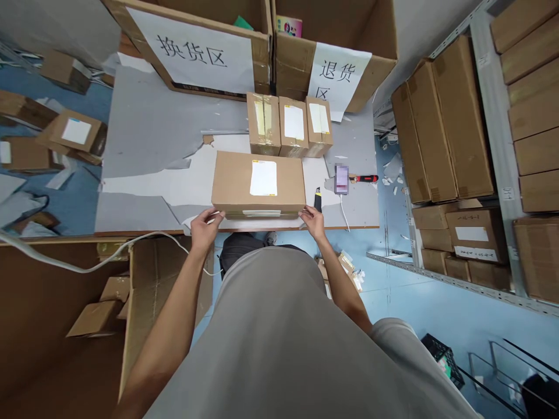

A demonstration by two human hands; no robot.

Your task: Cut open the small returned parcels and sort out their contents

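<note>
A long brown cardboard box (pixel 231 179) lies at the table's near edge, a white label on its top and a paler strip on its near side. My left hand (pixel 205 228) is closed at its near left corner, thumb and fingers pinched there. At the near right corner, my right hand (pixel 312 222) grips in the same way. The fingertips under the box are partly hidden. Just right of the box is a yellow and black utility knife (pixel 318 199). Behind it, three small taped cartons (pixel 293 127) stand side by side.
Two large open cartons with paper signs (pixel 209 55) stand at the table's back. A phone (pixel 341 178) with a cable and a red-black handled tool (pixel 365 178) lie at right. Shelving with boxes (pixel 449 122) rises at right; a big open carton (pixel 152 285) stands near left.
</note>
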